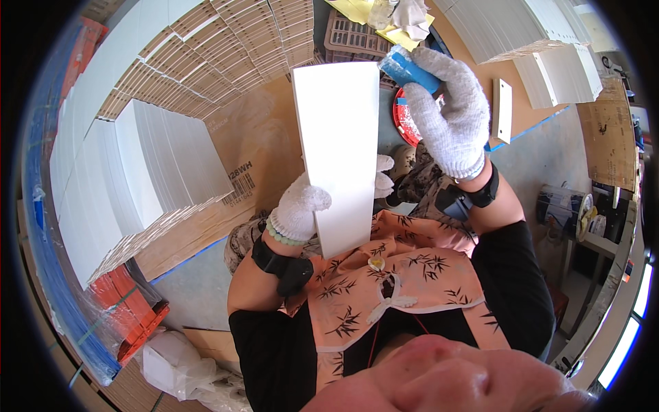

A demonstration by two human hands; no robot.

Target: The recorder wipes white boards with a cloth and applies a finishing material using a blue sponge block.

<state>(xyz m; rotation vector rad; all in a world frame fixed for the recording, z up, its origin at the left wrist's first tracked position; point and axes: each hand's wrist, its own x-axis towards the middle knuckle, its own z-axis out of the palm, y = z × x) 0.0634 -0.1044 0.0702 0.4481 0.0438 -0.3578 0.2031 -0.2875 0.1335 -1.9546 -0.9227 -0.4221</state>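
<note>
A long, flat white board (340, 158) stands tilted in front of my body, its lower end near my apron. My left hand (300, 204), in a white knit glove, grips it around the lower part, the thumb at the near face and fingertips showing past the other edge. To the right, my gloved right hand (454, 113) pinches a blue sponge-like block (410, 70) between thumb and fingers. That block is close to the board's upper right edge; whether they touch I cannot tell. Partly behind my right hand sits a round red container (403, 118) with white material in it.
Stacks of white boards (171, 161) rise at the left, with more piled boards (254, 48) behind. Further white stacks (504, 27) stand at the far right, near a small loose white piece (502, 110). A brown plastic crate (353, 34) and yellow paper (405, 34) lie at the back.
</note>
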